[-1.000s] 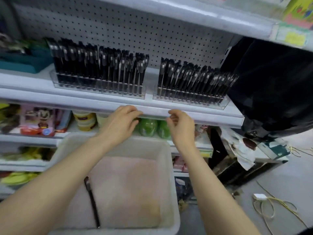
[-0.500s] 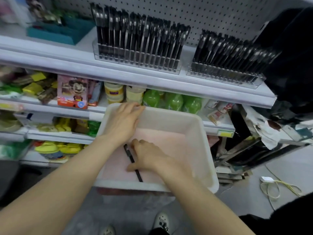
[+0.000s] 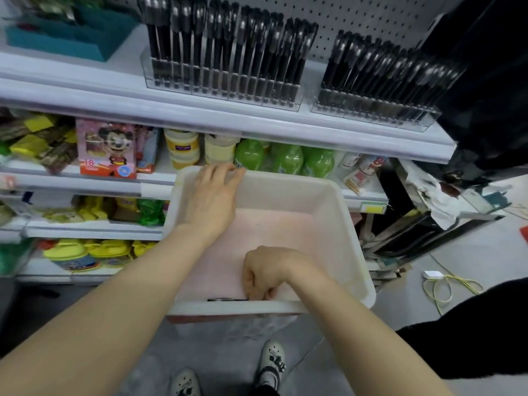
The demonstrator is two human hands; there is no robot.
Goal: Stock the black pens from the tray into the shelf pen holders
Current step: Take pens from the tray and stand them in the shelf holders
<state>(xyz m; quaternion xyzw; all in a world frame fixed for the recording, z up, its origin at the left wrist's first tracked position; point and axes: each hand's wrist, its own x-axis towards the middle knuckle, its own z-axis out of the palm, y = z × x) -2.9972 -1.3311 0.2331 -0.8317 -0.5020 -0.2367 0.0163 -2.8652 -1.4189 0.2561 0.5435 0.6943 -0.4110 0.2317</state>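
Teal bin (image 3: 57, 38): upper shelf (image 3: 85, 90), far left. Cartoon-printed box (image 3: 106, 148): second shelf, standing upright. Left hand (image 3: 213, 195): fingers straight and relaxed, tips resting on the far rim of the white tray (image 3: 353, 232), holding nothing. Left pen holder (image 3: 223, 87): clear, on the upper shelf, packed with upright black pens. Black pen (image 3: 227, 299): single item, lying flat on the tray's pink floor against the near wall, its right end under the right hand (image 3: 268, 274), whose fingers are curled down and pinching that end. Green bottles (image 3: 285, 158): second shelf, just behind the tray. Right pen holder (image 3: 371, 110): clear, upper shelf, full of black pens leaning right. Yellow cable (image 3: 448, 287): coiled on the floor, far right.
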